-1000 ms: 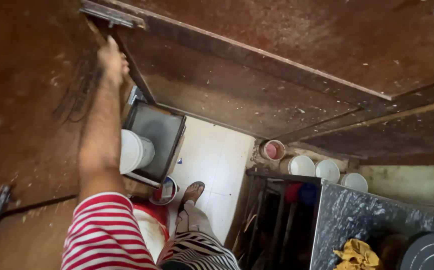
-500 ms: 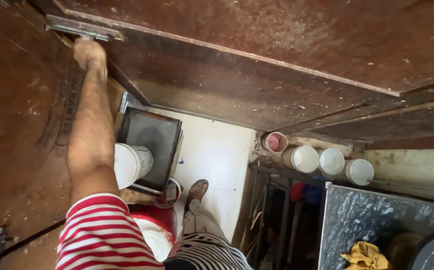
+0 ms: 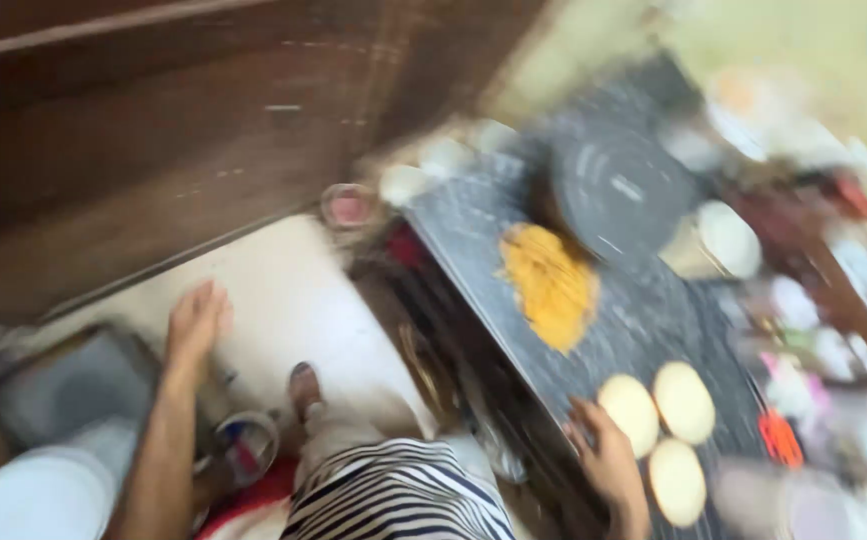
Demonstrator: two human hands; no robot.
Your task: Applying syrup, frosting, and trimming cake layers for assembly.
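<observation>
Clearly blurred by motion, the view is taken from above, and only coarse shapes can be trusted. The right hand (image 3: 608, 462) is laid on the near edge of the dark stone bench (image 3: 653, 320), its fingers spread and empty, just beside three pale dough rounds (image 3: 665, 428) that are set close together on the slab. The left hand (image 3: 196, 322) is held out over the white floor (image 3: 293, 300) with fingers loosely apart and nothing gripped, near a small patterned cup (image 3: 246, 447) and a grey tray (image 3: 63, 385). A heap of yellow cloth (image 3: 550, 283) is seen further along the bench, next to a round dark griddle (image 3: 618, 195). If a round is to be lifted, it is judged best taken from the edge with flat fingers, so that its shape is not pinched or stretched, and the neighbours are left undisturbed
</observation>
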